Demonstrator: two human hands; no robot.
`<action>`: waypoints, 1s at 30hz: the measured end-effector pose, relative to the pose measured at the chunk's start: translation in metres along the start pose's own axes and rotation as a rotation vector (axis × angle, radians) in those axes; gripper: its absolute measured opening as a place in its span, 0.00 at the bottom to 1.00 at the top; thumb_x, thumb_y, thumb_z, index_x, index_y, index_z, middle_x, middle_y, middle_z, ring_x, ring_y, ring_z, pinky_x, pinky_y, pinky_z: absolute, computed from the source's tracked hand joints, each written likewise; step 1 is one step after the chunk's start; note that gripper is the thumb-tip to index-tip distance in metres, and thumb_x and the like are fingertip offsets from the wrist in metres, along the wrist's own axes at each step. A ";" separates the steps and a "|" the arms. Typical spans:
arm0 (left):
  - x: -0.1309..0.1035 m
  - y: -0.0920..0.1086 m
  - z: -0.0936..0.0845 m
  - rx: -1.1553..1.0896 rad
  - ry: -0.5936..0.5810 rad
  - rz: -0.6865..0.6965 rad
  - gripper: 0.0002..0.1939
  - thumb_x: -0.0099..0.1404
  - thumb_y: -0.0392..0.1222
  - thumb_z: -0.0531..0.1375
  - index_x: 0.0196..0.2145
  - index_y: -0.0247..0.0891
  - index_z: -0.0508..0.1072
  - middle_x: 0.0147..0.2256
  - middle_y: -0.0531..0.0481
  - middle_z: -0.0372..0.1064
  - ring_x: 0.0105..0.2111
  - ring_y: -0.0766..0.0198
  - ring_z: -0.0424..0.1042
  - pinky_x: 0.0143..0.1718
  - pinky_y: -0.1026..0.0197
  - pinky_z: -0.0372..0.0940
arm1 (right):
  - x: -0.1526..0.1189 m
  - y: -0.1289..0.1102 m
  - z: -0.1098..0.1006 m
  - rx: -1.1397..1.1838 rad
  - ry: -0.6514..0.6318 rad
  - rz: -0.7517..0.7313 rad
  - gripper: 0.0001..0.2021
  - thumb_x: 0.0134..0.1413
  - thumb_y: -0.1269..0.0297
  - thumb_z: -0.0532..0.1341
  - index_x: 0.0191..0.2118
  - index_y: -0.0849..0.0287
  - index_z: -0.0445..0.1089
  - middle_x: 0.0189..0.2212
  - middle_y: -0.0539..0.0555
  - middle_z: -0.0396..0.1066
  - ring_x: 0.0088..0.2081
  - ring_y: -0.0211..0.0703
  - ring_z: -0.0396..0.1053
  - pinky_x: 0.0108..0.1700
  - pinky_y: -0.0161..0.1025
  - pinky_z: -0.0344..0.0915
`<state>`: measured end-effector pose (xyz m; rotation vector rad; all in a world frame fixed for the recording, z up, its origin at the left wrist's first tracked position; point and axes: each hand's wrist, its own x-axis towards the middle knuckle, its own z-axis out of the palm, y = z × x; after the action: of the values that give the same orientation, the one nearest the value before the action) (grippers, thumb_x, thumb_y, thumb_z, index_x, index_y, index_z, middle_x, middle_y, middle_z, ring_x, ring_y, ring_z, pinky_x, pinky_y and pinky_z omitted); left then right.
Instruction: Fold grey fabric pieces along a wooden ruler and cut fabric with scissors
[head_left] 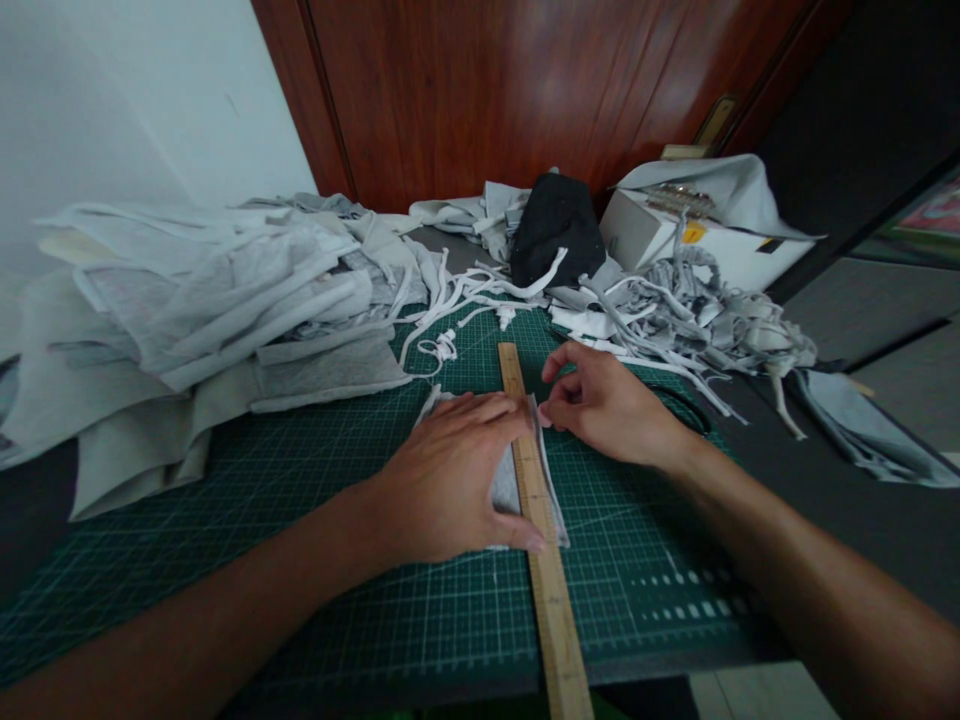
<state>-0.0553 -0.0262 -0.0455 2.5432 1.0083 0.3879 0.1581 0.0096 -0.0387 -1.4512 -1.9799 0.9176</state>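
A small grey fabric piece with pale edges lies on the green cutting mat. Across its right part runs a wooden ruler, which reaches past the mat's front edge. My left hand lies spread over the fabric, its fingertips and thumb on the ruler. To the right of the ruler, my right hand is curled, thumb and fingers near the fabric's upper right edge. Whatever its fingertips hold, if anything, is too small to make out.
Grey and white fabric is heaped at the left. Fabric strips lie tangled at the back right, beside a black cloth item and a white box. A dark cord curves behind my right wrist.
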 end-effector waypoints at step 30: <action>-0.001 -0.001 0.001 0.010 0.000 -0.005 0.38 0.49 0.64 0.77 0.50 0.42 0.73 0.57 0.43 0.71 0.61 0.42 0.68 0.63 0.41 0.59 | -0.016 -0.003 0.005 0.013 -0.182 0.043 0.15 0.48 0.80 0.62 0.39 0.55 0.65 0.22 0.45 0.72 0.23 0.39 0.67 0.23 0.35 0.55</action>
<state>-0.0559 -0.0267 -0.0469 2.5487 1.0195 0.3827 0.1578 -0.0072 -0.0399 -1.4534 -2.0735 1.1143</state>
